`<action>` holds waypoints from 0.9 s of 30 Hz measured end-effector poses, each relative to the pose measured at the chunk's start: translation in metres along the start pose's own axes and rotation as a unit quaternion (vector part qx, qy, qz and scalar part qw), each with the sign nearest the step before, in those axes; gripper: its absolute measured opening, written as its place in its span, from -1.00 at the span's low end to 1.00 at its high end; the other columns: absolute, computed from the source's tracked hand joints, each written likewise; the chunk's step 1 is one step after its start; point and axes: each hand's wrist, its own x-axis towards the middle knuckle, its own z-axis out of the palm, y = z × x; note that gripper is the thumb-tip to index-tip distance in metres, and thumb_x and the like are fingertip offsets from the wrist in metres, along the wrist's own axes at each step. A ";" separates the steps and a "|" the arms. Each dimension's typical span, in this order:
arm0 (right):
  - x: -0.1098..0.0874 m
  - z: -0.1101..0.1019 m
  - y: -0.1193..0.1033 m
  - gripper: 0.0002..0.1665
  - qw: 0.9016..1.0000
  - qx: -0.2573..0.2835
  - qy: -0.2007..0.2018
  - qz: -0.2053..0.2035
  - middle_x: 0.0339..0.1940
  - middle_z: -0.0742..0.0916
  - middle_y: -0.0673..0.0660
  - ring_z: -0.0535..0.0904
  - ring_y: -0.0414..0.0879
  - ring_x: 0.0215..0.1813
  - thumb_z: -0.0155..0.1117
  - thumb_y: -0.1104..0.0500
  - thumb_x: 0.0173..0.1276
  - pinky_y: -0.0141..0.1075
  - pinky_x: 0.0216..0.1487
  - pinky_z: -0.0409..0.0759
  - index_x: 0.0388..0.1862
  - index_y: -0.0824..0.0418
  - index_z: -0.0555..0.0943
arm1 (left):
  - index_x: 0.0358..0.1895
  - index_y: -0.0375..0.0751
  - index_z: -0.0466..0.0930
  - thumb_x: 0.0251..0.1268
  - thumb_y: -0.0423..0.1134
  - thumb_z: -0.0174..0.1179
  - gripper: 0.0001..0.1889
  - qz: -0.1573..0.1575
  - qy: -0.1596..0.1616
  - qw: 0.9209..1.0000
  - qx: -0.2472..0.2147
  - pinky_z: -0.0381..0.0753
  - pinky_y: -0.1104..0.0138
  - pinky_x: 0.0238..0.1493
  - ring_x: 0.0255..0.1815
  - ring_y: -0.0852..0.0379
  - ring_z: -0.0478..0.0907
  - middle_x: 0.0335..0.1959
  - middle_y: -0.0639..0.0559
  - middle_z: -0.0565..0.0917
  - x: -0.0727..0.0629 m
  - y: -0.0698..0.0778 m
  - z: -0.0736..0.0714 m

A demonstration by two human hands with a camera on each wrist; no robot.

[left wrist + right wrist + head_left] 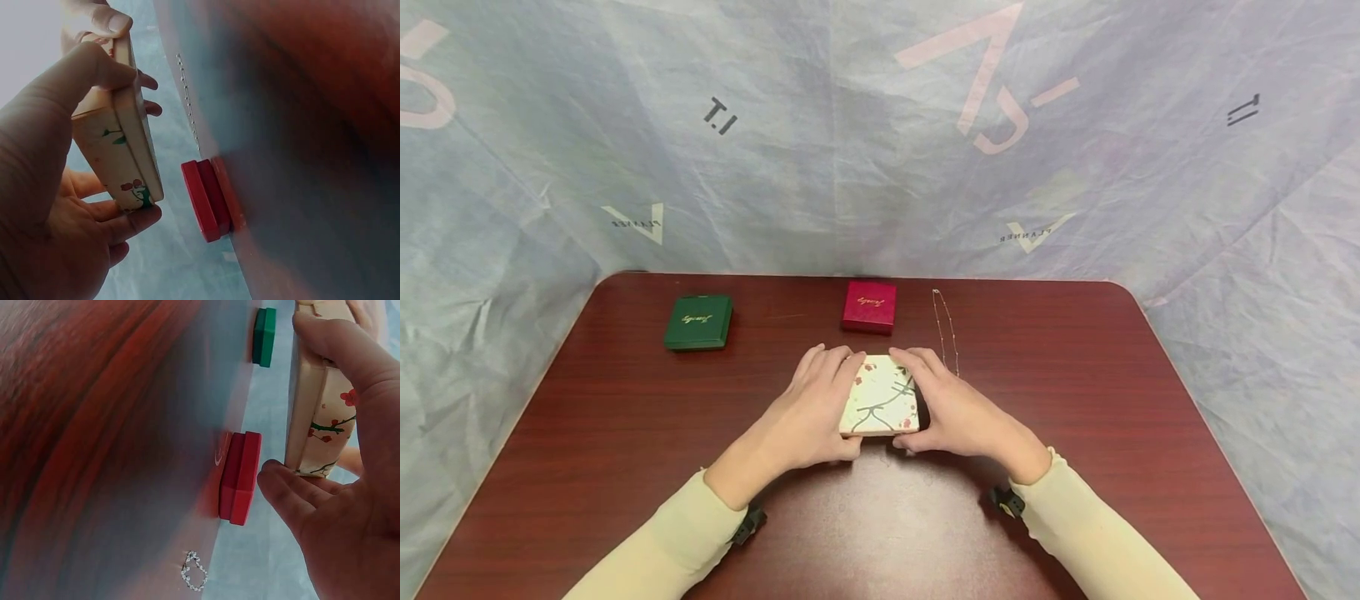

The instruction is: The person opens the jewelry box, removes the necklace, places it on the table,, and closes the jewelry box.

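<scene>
The left hand (816,410) and the right hand (953,410) grip a cream box (883,398) between them, one at each side. Each hand is spread about as wide as the box is deep, its thumb pressed to the near edge and its fingers reaching to the far one, so the box is pinched from front and back. In the wrist views a seam runs along the box's sides, which carry red blossoms and green leaves, and the box is held up off the table (587,467). Beyond the hands, near the far edge, a closed red box (868,306) rests on the wood, with a closed green box (698,322) well apart to its left. A thin necklace (954,337) lies right of the red box, its near end close to the right hand
</scene>
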 end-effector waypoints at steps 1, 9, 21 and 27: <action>0.000 0.000 0.000 0.42 1.000 -0.002 -0.001 0.000 0.53 0.34 0.10 0.50 -0.07 0.36 0.78 -0.07 0.04 -0.13 0.36 0.56 0.73 0.13 0.10 | 0.50 -0.41 0.30 -0.24 0.02 0.62 0.14 0.001 0.003 1.000 0.000 0.01 -0.08 0.63 0.42 -0.19 0.35 0.36 -0.26 0.44 0.000 0.001 0.000; 0.000 -0.001 0.003 0.40 1.000 -0.016 -0.005 -0.005 0.46 0.40 0.13 0.53 -0.07 0.28 0.76 -0.06 -0.02 -0.14 0.33 0.58 0.70 0.16 0.15 | 0.51 -0.38 0.30 -0.27 0.03 0.61 0.16 0.002 0.009 1.000 -0.022 0.05 -0.07 0.60 0.39 -0.18 0.33 0.34 -0.23 0.42 -0.002 0.003 0.005; -0.004 -0.005 0.008 0.39 1.000 -0.007 0.009 -0.009 0.45 0.41 0.11 0.54 -0.09 0.26 0.80 -0.06 -0.09 -0.14 0.32 0.58 0.65 0.18 0.21 | 0.63 -0.24 0.15 -0.15 -0.02 0.71 0.23 -0.040 -0.010 0.989 -0.144 0.33 -0.03 0.50 0.45 -0.08 0.27 0.51 -0.12 0.24 -0.004 -0.002 0.008; -0.005 -0.011 0.008 0.41 1.000 0.000 0.012 -0.003 0.44 0.42 0.10 0.54 -0.10 0.27 0.80 -0.05 -0.10 -0.13 0.33 0.57 0.67 0.14 0.19 | 0.69 -0.16 0.05 -0.12 -0.17 0.75 0.29 -0.045 -0.007 0.971 -0.235 0.38 0.05 0.50 0.48 -0.04 0.32 0.53 -0.12 0.23 -0.007 -0.006 0.005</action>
